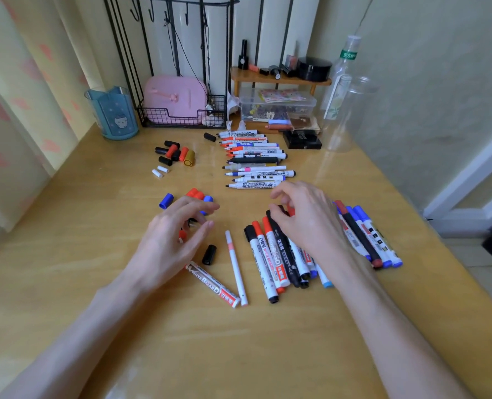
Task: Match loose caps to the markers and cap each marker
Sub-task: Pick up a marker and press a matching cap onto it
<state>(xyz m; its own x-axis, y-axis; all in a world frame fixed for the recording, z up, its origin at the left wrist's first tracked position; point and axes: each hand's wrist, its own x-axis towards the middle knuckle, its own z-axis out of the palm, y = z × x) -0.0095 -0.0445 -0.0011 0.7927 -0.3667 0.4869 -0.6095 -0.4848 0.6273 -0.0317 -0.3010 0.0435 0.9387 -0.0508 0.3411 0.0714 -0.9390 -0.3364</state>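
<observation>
Markers without caps [253,159] lie in a row at the far middle of the counter [95,283]. Capped markers [279,260] are heaped nearer, under the right hand [305,217]; I cannot tell whether its curled fingers grip one. The left hand [172,243] hovers with fingers spread and relaxed over red and blue caps [198,195], beside a black cap [209,254].

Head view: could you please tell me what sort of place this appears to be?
Probably a home desk or dressing corner: a wooden table, a small shelf of cosmetics, and a curtain alongside.
</observation>
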